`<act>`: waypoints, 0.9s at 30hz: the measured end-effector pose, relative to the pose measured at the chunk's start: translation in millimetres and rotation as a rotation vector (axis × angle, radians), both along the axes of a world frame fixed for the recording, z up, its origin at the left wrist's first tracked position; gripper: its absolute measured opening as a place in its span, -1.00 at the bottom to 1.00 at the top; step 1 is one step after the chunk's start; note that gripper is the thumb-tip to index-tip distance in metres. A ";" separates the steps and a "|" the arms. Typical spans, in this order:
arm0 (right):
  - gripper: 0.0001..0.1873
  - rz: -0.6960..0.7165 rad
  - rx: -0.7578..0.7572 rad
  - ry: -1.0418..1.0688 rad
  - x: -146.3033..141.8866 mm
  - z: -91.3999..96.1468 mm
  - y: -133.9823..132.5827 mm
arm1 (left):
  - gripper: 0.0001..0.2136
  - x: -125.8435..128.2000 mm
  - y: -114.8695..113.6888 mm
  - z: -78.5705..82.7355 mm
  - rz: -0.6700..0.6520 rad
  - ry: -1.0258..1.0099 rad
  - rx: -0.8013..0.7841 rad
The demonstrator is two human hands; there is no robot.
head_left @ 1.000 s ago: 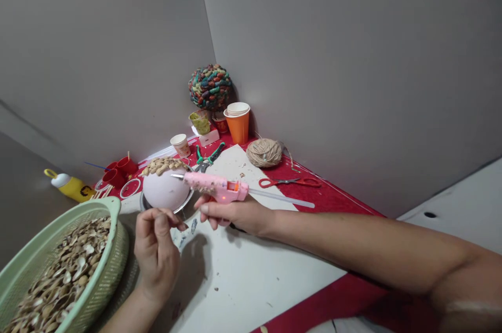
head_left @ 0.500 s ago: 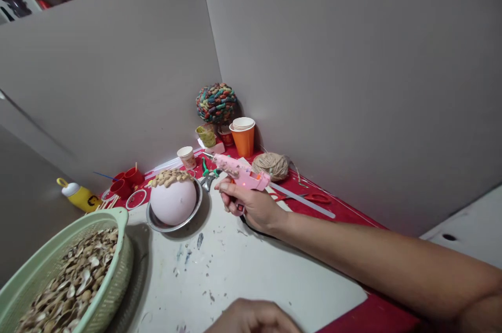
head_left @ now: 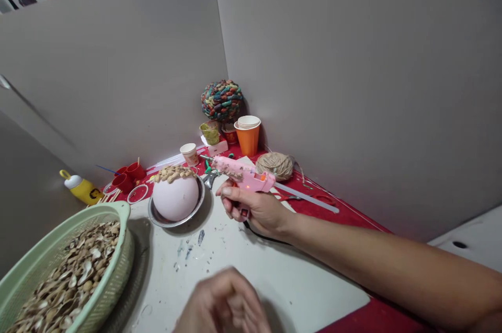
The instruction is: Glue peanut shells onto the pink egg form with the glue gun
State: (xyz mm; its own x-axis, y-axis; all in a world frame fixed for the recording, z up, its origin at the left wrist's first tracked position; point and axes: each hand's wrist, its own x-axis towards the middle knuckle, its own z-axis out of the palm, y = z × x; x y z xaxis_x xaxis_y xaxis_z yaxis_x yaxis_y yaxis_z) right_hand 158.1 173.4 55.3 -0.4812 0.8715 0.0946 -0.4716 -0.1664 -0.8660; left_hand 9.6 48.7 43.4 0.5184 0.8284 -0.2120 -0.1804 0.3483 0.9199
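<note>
Left hand [head_left: 225, 299] rose; we can't tell its hold; our right hand [head_left: 254, 206] grips the glue gun [head_left: 240, 172], tip [head_left: 206, 158] best kept ahead.

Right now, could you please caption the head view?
Right grip holds a pink glue gun near a shell-capped ball.

The board [head_left: 270, 265] lies open below the bowl [head_left: 157, 216]; the basket [head_left: 120, 265] blocks leftward.

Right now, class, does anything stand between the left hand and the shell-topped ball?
Only the metal bowl's near rim, low around the ball; between rim and left hand, just the white board shows.
</note>
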 end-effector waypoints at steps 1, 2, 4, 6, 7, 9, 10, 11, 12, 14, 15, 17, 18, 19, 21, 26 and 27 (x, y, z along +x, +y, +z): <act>-0.57 0.015 0.009 -0.002 0.0 0.9 -2.3 | -0.69 -3.0 4.6 5.1 0.103 0.018 0.053; -0.58 0.032 0.022 -0.006 -0.1 1.8 -4.6 | -0.71 -6.0 10.4 9.4 0.213 0.039 0.099; -0.60 0.065 0.059 -0.016 -0.1 3.4 -8.7 | -0.79 -11.1 23.7 15.2 0.431 0.079 0.184; -0.62 0.094 0.094 -0.033 0.2 4.7 -11.5 | -0.81 -14.6 35.9 17.1 0.605 0.098 0.242; -0.63 0.105 0.107 -0.043 0.4 5.1 -12.5 | -0.80 -15.7 40.5 17.1 0.663 0.096 0.257; -0.63 0.123 0.125 -0.076 1.0 5.1 -13.9 | -0.78 -16.6 46.1 15.9 0.701 0.085 0.257; -0.62 0.136 0.134 -0.102 1.3 4.7 -14.5 | -0.77 -16.6 47.3 15.0 0.695 0.084 0.250; -0.60 0.152 0.143 -0.132 1.4 4.1 -15.2 | -0.77 -16.5 47.7 14.0 0.681 0.089 0.242; -0.59 0.168 0.150 -0.162 1.4 3.4 -16.0 | -0.77 -16.3 47.6 13.0 0.662 0.096 0.235; -0.56 0.196 0.175 -0.223 0.6 2.0 -18.2 | -0.78 -16.2 46.8 10.8 0.614 0.112 0.226; -0.55 0.207 0.190 -0.243 -0.2 1.4 -19.5 | -0.79 -16.2 46.5 9.6 0.592 0.117 0.230; -0.56 0.225 0.207 -0.264 -2.2 0.6 -22.4 | -0.82 -16.4 45.9 6.8 0.559 0.127 0.248; -0.57 0.236 0.207 -0.265 -3.2 0.3 -23.6 | -0.83 -16.5 45.7 5.4 0.548 0.131 0.263; -0.56 0.247 0.201 -0.260 -4.1 0.0 -24.6 | -0.85 -16.6 45.5 4.2 0.538 0.134 0.279; -0.53 0.263 0.186 -0.243 -5.0 -0.4 -25.5 | -0.87 -17.1 45.1 2.3 0.522 0.138 0.301; -0.49 0.236 0.216 -0.269 -1.4 0.9 -22.9 | -0.85 -23.7 47.1 5.3 0.586 0.184 0.335; -0.46 0.211 0.219 -0.289 -0.2 1.2 -21.7 | -0.84 -26.0 48.4 7.3 0.620 0.194 0.343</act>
